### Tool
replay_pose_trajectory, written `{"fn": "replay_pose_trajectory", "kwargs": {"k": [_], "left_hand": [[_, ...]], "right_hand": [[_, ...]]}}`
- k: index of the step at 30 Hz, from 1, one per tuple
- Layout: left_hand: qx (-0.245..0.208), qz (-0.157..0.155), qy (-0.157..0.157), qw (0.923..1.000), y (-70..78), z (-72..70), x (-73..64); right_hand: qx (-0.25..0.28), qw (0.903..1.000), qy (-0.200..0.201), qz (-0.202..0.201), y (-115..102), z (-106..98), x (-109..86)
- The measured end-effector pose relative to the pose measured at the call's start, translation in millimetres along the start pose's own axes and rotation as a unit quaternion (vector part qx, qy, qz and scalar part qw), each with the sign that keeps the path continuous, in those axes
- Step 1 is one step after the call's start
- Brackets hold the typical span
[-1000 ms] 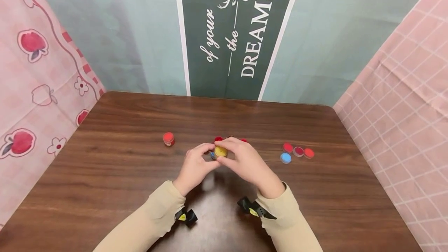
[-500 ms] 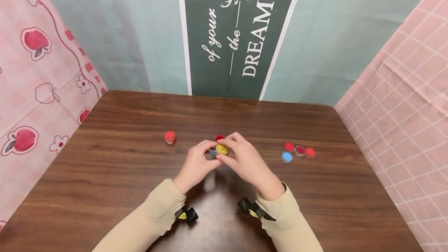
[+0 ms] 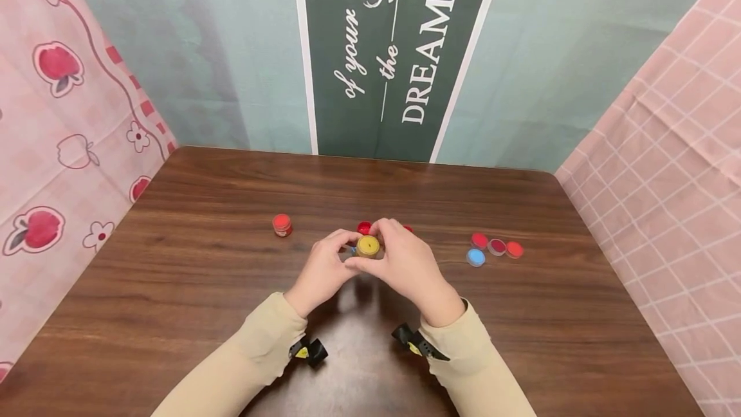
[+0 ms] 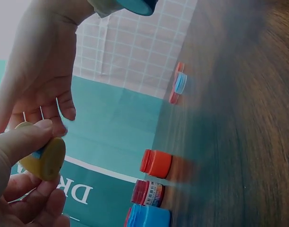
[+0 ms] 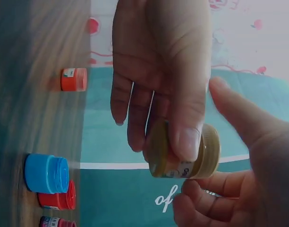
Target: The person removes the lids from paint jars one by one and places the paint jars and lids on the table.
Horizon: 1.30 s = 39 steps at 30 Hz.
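Observation:
A small yellow paint jar [image 3: 368, 246] is held up between my hands, over the middle of the table. My left hand [image 3: 320, 273] grips its body, thumb pressed across the side and fingers beneath in the left wrist view. Its ridged lid [image 5: 211, 151] points toward my right hand [image 3: 408, 269]. That hand is spread around the lid end, with the thumb [image 5: 227, 92] standing off from it and the fingers curving close below. Behind the hands, mostly hidden in the head view, stand a blue paint jar [image 5: 40, 173] and several red ones, including a dark red jar [image 4: 148, 193].
A capped red jar [image 3: 282, 225] stands alone to the left on the wooden table [image 3: 231, 185]. On the right lie a blue lid [image 3: 476, 257] and three reddish lids, one of them dark red [image 3: 496, 247]. Fabric walls enclose the back and sides.
My right hand's thumb and fingers have parted from the yellow jar, leaving a gap at its side. The left hand and jar stay almost in place.

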State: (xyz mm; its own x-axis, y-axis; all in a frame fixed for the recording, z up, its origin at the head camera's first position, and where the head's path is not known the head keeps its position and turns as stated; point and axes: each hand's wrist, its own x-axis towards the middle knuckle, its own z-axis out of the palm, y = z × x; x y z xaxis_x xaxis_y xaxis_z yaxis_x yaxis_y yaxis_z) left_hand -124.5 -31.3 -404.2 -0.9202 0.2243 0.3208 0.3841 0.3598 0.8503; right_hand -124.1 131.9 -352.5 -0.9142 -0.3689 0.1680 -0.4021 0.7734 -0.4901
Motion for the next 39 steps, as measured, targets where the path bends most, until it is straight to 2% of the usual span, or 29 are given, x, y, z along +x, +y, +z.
{"fn": "replay_pose_trajectory", "kwargs": {"k": [2, 4, 9, 11, 13, 16, 19, 22, 26, 29, 31, 36, 39], "left_hand": [[-0.004, -0.003, -0.006, 1.0, -0.2, 0.4, 0.1], [-0.004, -0.005, -0.01, 0.9999, -0.1, 0.5, 0.3], [0.007, -0.003, -0.01, 0.9999, 1.7, -2.9, 1.5], [0.013, 0.003, -0.007, 0.9999, 3.0, -4.4, 2.4], [0.016, 0.008, -0.003, 0.9998, 3.6, -5.0, 2.8], [0.013, 0.007, 0.001, 0.9999, 3.7, -4.2, 2.3], [0.011, 0.003, -0.001, 0.9999, 2.6, -2.3, 1.2], [0.011, -0.001, -0.001, 0.9999, 1.7, -1.6, 0.9], [0.015, -0.005, 0.0, 0.9999, 1.8, -3.4, 0.4], [0.019, -0.003, -0.001, 0.9998, 1.7, -4.7, 0.4], [0.021, 0.001, -0.001, 0.9998, 1.6, -5.1, 0.3], [0.023, 0.006, -0.007, 0.9997, 2.4, -4.0, 0.9], [0.028, 0.002, -0.004, 0.9996, 2.6, -3.7, 1.5]], "right_hand": [[-0.014, 0.9998, 0.005, 0.013, -1.5, 0.8, 0.0], [-0.015, 0.9999, 0.0, 0.002, -2.2, -1.2, -0.6], [0.02, 0.9959, -0.044, -0.076, -0.4, -11.9, -1.8], [0.034, 0.9936, -0.051, -0.094, 0.9, -15.1, -1.9], [0.03, 0.9954, -0.038, -0.083, 0.5, -14.9, -2.0], [-0.022, 0.9988, 0.014, -0.041, -2.8, -8.9, -1.5], [-0.063, 0.997, 0.045, -0.002, -7.1, -3.8, -1.7], [-0.059, 0.9974, 0.039, -0.015, -8.3, -3.3, -2.4], [-0.029, 0.9974, -0.001, -0.066, -5.9, -7.4, -3.1], [-0.007, 0.996, -0.027, -0.085, -4.0, -10.6, -3.4], [-0.01, 0.9968, -0.022, -0.076, -4.0, -10.4, -3.3], [-0.052, 0.998, 0.025, -0.026, -6.5, -4.2, -2.4], [-0.032, 0.9981, 0.02, -0.048, -5.7, -3.6, -2.8]]}}
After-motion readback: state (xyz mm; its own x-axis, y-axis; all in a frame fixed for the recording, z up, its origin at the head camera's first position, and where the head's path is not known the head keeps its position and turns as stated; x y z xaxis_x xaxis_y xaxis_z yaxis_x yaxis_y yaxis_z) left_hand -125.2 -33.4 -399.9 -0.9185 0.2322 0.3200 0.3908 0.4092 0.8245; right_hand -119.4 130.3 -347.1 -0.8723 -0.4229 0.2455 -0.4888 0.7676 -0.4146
